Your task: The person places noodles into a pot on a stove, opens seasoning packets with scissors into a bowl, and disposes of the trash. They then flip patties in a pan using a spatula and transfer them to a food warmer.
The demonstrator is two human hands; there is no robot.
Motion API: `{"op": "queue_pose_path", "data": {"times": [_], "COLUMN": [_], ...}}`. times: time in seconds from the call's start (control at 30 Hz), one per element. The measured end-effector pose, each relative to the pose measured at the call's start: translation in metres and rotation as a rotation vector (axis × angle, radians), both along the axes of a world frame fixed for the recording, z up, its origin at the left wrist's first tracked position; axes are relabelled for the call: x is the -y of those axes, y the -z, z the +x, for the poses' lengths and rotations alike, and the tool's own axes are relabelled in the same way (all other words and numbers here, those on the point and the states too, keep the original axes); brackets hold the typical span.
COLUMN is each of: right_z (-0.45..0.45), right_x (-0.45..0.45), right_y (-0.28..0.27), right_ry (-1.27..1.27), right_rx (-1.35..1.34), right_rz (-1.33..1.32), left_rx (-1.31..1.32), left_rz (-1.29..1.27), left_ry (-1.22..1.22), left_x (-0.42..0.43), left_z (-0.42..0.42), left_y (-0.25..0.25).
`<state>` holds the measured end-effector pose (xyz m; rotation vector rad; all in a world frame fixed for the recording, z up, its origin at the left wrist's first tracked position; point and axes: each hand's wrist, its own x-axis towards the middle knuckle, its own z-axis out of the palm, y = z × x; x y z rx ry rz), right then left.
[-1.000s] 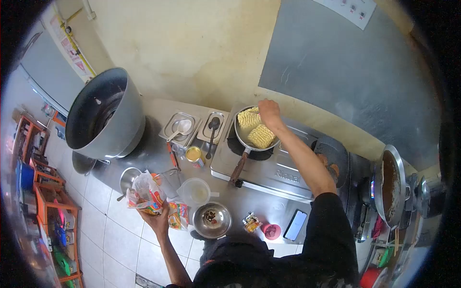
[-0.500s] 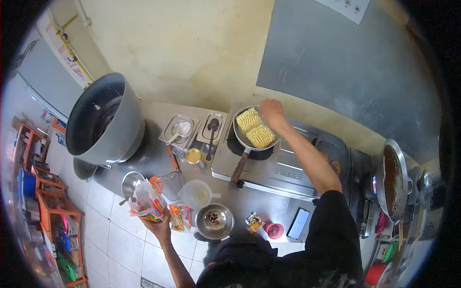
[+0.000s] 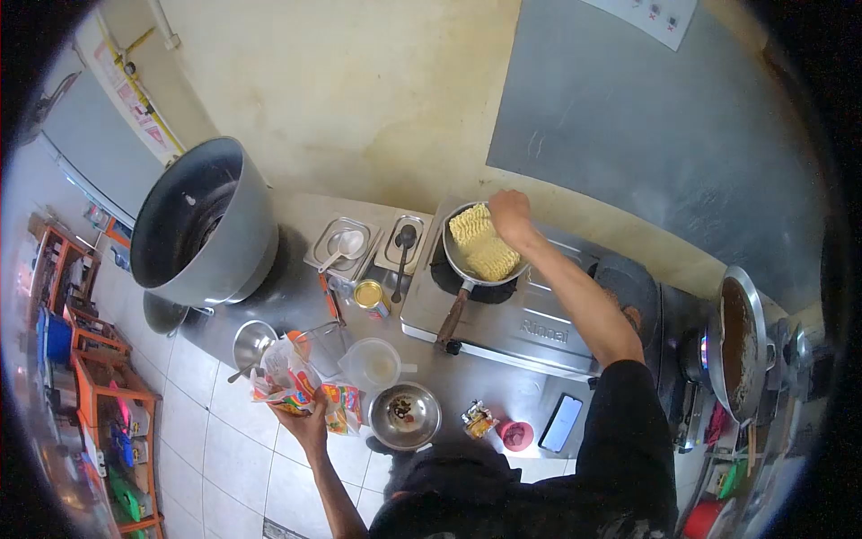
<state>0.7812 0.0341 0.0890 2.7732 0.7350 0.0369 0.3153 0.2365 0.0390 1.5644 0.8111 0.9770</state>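
My left hand (image 3: 307, 420) is closed around an opened instant noodle packet (image 3: 285, 382), holding it near the counter's front edge. A second, similar packet (image 3: 342, 409) lies beside it. Over the far right rim of the saucepan (image 3: 461, 289), my right hand (image 3: 510, 216) is closed; whatever it may grip is hidden. In the pan are two blocks of dry noodles (image 3: 470, 226), the nearer one looking partly sunk in liquid. The pan's wooden handle points toward me.
Under the pan is a gas stove (image 3: 539, 331). A plastic jug (image 3: 373, 364), steel bowl (image 3: 405, 416), open can (image 3: 369, 296) and steel trays (image 3: 339, 246) stand nearby. A phone (image 3: 561, 423) and pink cup (image 3: 515, 435) lie at the front. A large pot (image 3: 251, 242) stands left.
The nearer noodle block now sits lower and looks wetter. My right hand stays at the pan's far rim. My left hand and its packet have shifted slightly, and the view has moved a little.
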Motion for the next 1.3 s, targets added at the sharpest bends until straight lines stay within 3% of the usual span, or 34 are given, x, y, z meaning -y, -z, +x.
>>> {"op": "queue_pose_path", "data": {"times": [0.13, 0.37, 0.5, 0.57, 0.67, 0.73, 0.83, 1.17, 1.27, 1.3], "right_z": [0.025, 0.041, 0.062, 0.066, 0.037, 0.013, 0.007, 0.009, 0.014, 0.011], "right_x": [-0.01, -0.006, -0.007, -0.005, 0.003, 0.008, 0.038, 0.034, 0.027, 0.03], "right_y": [0.069, 0.067, 0.093, 0.093, 0.036, 0.001, 0.063, 0.064, 0.071, 0.064], "right_ry": [0.125, 0.078, 0.037, 0.074, -0.116, -0.01, -0.071, -0.123, 0.033, -0.053], "right_rx": [0.041, -0.044, -0.096, -0.092, 0.044, -0.102, -0.082, -0.056, -0.18, -0.169], "right_rz": [0.06, -0.031, -0.179, -0.182, -0.123, -0.14, -0.154, -0.165, -0.223, -0.248], "left_rx": [-0.05, -0.019, 0.014, 0.023, 0.018, 0.001, 0.009, 0.009, 0.037, 0.01], "left_rz": [0.049, 0.042, 0.034, 0.012, 0.07, 0.128, -0.002, -0.086, -0.148, -0.096], "left_ry": [-0.004, -0.015, 0.0, 0.004, -0.013, -0.037, -0.002, 0.023, 0.006, -0.008], "left_x": [0.007, 0.001, 0.001, 0.005, 0.004, 0.005, 0.004, 0.011, 0.006, 0.006], "left_z": [0.003, -0.011, -0.011, -0.009, -0.01, -0.013, -0.019, -0.011, -0.016, -0.019], "left_y": [-0.008, 0.004, 0.012, 0.007, 0.006, 0.008, 0.009, -0.006, 0.0, 0.003]}}
